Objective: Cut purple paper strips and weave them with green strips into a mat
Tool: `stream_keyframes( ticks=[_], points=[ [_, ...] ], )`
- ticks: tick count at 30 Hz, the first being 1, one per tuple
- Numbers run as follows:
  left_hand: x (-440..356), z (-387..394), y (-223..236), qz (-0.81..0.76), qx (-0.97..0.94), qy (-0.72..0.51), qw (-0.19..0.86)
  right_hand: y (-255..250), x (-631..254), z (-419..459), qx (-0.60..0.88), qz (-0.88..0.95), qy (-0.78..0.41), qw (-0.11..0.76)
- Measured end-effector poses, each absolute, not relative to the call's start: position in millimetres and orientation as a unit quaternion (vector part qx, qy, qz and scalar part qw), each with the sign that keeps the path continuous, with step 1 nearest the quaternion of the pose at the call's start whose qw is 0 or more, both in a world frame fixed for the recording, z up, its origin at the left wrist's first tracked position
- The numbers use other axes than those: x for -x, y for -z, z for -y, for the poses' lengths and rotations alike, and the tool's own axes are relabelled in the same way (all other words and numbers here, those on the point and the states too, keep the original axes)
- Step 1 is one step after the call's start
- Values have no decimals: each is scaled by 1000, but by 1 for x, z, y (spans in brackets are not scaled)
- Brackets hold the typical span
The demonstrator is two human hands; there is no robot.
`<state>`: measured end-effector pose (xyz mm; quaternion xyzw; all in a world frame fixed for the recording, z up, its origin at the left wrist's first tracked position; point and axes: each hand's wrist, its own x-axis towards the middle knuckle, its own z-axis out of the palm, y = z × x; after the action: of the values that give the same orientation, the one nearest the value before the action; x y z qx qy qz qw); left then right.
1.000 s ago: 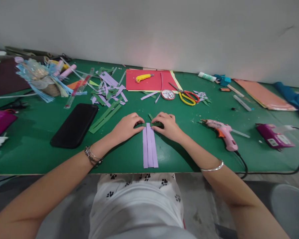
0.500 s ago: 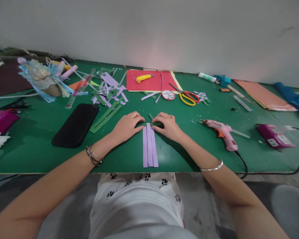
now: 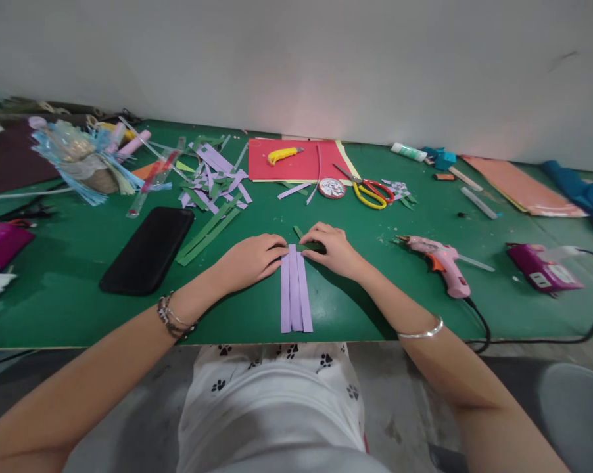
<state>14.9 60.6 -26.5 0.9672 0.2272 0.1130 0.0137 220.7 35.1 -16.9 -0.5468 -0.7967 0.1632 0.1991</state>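
Three purple paper strips (image 3: pixel 295 295) lie side by side at the table's front edge, close together and lengthwise toward me. A green paper strip (image 3: pixel 300 247) crosses their upper ends, mostly hidden by my fingers. My left hand (image 3: pixel 254 261) has its thumb and fingers closed at the upper left corner, touching the strips. On the other side, my right hand (image 3: pixel 334 251) is curled with thumb and fingertips on the green strip's right part. Another green end (image 3: pixel 297 231) pokes out just above, between the hands.
Left of my hands are a black phone (image 3: pixel 148 249), green strips (image 3: pixel 208 233) and a heap of paper scraps (image 3: pixel 217 172). Behind lie red paper (image 3: pixel 261 157), a yellow cutter (image 3: pixel 283 155) and scissors (image 3: pixel 370 192). A pink glue gun (image 3: pixel 442 259) with its cord is at right.
My left hand has shifted slightly down and its thumb and fingers have drawn closer together. My right hand and the purple strips stay nearly in place.
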Motion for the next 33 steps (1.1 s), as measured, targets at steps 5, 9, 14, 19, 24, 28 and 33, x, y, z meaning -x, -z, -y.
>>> stream_keyframes(
  ticks=[5,9,14,19,24,28,33],
  points=[
    [-16,-61,26,-224,-970,-88,-4,18,-224,-36,535,792,-185,229],
    [-18,-58,21,-232,-971,-55,-25,20,-223,-36,544,785,-179,234],
    [-21,-53,14,-224,-973,-17,-47,21,-224,-37,558,779,-169,230],
    [-25,-46,12,-246,-967,-3,-72,21,-224,-37,565,779,-159,222],
    [-24,-46,16,-246,-967,-4,-65,19,-222,-35,603,762,-124,201],
    [-22,-46,17,-244,-968,-5,-60,17,-223,-34,607,763,-119,188],
    [-22,-46,17,-243,-968,-1,-53,19,-226,-36,605,764,-119,191]
  ],
)
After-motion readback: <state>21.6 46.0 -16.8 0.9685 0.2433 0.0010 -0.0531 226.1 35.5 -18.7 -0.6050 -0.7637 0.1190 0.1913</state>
